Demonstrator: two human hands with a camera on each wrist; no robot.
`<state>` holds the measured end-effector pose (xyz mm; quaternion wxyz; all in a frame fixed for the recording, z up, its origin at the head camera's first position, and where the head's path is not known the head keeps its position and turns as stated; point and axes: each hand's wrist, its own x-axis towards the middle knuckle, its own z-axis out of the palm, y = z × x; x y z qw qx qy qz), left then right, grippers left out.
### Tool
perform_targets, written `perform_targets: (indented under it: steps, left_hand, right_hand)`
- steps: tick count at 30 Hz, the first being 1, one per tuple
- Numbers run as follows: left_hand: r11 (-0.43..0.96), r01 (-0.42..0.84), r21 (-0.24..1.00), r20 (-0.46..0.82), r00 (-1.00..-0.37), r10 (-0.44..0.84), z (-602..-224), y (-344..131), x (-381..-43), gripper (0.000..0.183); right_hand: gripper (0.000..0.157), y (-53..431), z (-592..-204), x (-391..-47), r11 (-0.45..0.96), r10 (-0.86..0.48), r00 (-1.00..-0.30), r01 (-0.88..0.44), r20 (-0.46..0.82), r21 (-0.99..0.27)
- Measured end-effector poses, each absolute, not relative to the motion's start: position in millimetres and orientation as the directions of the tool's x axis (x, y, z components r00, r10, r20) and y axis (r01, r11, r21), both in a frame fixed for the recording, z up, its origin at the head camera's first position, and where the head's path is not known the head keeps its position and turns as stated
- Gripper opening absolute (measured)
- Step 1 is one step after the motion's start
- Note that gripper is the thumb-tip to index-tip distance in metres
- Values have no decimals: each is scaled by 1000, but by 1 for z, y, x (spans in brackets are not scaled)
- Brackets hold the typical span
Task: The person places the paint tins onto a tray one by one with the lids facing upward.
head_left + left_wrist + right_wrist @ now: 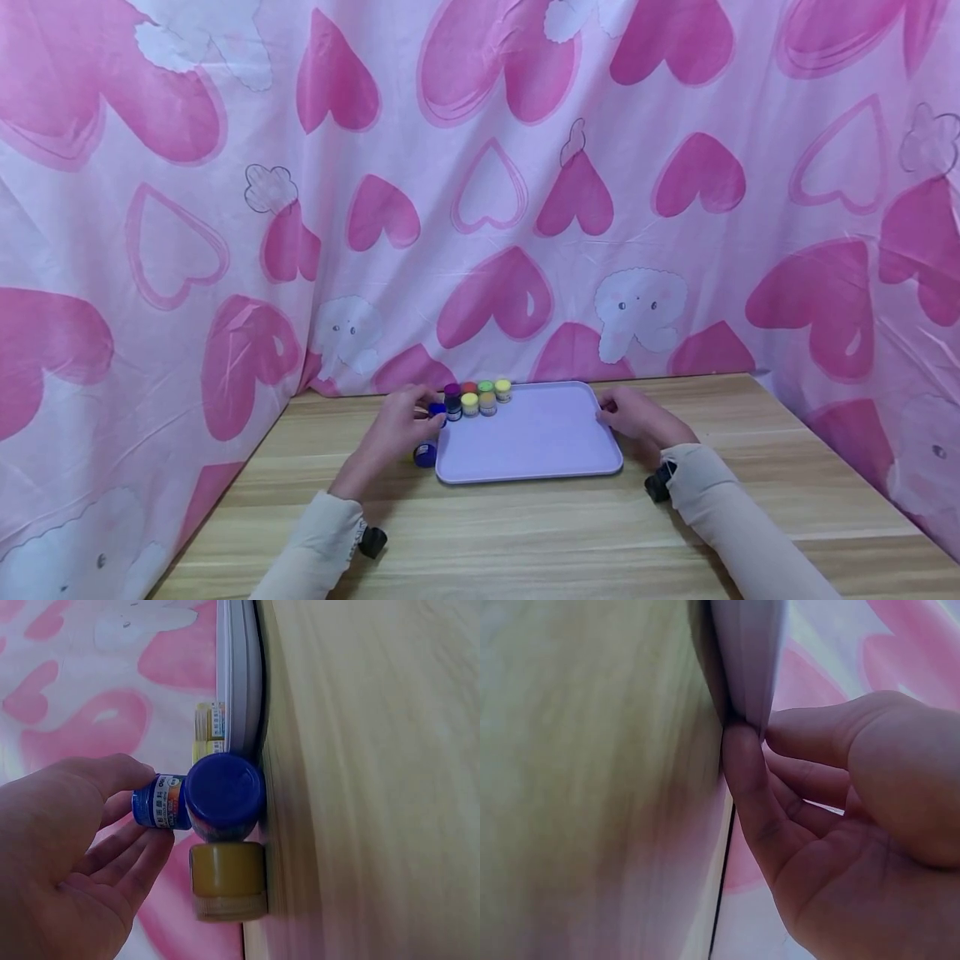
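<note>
My left hand (397,425) pinches a small blue paint jar (161,801) between thumb and fingers, at the left edge of the lilac tray (540,442). Below it, on the table left of the tray, is a blue-lidded paint jar (424,454); beside that one, an ochre-lidded jar (229,874) shows in the left wrist view. The tray's far left corner bears several paint jars, among them a purple-lidded jar (452,392), a green-lidded jar (486,387) and a yellow-lidded jar (503,390). With thumb and forefinger, my right hand (637,414) grips the tray's right rim.
The wood-grain table (525,533) reaches back to a pink curtain (491,208) with hearts, which also hangs along both sides. Each wrist wears a small black camera, such as the left one (372,542).
</note>
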<state>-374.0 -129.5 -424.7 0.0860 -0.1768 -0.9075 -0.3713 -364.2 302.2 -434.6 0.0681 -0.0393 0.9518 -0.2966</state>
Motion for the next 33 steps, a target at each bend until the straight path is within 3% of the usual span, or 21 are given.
perform_targets:
  steps: [17, 33]
  left_hand:
    - [630, 539, 559, 428, -838, 338, -426, -98, -380, 22]
    - [532, 602, 596, 488, -797, 355, -420, -54, -384, 20]
  right_hand:
    - [20, 300, -428, -369, 857, -155, -982, -78, -111, -510]
    - [21, 299, -428, -367, 847, -144, -985, -73, -95, -527]
